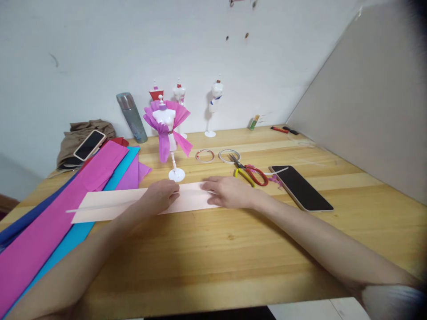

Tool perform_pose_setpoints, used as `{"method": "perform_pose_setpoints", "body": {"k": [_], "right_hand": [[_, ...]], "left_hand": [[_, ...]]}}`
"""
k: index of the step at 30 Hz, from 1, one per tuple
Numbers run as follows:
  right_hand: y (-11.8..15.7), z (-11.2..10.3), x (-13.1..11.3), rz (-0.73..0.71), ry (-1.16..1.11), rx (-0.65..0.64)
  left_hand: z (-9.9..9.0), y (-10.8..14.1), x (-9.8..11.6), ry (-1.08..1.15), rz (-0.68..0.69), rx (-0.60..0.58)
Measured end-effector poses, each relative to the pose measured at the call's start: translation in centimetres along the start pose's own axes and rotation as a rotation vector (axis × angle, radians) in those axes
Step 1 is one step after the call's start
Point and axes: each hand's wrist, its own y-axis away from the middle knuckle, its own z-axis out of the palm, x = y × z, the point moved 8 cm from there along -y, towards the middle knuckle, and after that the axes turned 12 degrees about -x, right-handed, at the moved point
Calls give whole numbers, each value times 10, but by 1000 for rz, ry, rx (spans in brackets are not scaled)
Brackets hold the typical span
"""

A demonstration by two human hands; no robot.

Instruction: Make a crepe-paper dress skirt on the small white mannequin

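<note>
A long pale pink paper strip [191, 202] lies across the table in front of me, its left end over folded crepe paper. A thin white strip [100, 207] runs lengthwise along it and sticks out past its left end. My left hand [160, 196] rests on the middle of the paper, fingers curled and closed at the white strip. Over the paper's right end, my right hand [228, 192] has its fingers bent and pinched together at the same line. Just behind stands a small white dress form [166, 118] draped in purple-pink crepe paper.
Magenta crepe paper [63, 200] and blue crepe paper [125, 166] lie at left, near a phone [90, 145] and a bottle [132, 118]. Red-handled scissors [256, 175], two tape rings [229, 156] and a larger phone [302, 189] are at right. More dress forms [216, 91] stand behind.
</note>
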Motion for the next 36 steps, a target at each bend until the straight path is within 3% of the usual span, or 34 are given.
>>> {"method": "perform_pose_setpoints", "body": {"k": [11,17,24,30,36], "right_hand": [[6,-12,45,287,-67,19],[5,-13,34,248,122,13],[8,-14,30,297,234,-24],[10,-15,27,296,299,-127],[10,-12,25,253,278,-134]], "left_hand": [[1,-7,-18,-137,-157,19],[5,-10,-15,-224,-97,5],[7,-7,-4,-372,-35,83],[5,-4,1,-390,-26,66],[8,-1,2,-344,-36,8]]}}
